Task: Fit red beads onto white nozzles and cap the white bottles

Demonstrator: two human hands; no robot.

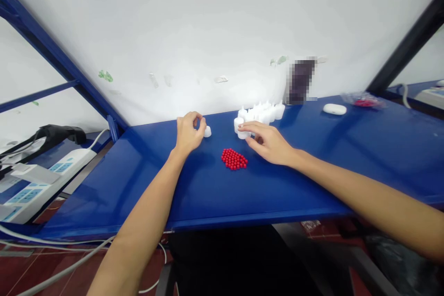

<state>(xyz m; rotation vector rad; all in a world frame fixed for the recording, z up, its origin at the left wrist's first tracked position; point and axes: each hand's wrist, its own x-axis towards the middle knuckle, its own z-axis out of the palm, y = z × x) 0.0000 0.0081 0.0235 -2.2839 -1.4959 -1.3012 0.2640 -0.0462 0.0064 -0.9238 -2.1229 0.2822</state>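
On the blue table, my left hand (pixel 190 133) has curled fingers, with thumb and forefinger close together. A small white bottle (pixel 207 132) stands right beside its thumb; whatever may be between the fingertips is hidden. My right hand (pixel 265 141) grips a small white bottle (pixel 243 134) between thumb and fingers, at the near end of a group of similar white bottles (pixel 263 112). Several of those have pointed tips. Between the hands and closer to me lies a flat patch of small red beads (pixel 234 159).
A white oval case (pixel 335 109) and a clear plastic bag with red contents (pixel 364 101) lie at the right. White power strips (pixel 45 185) and cables are at the left. A white wall backs the table (pixel 277 189), between blue and dark frame posts.
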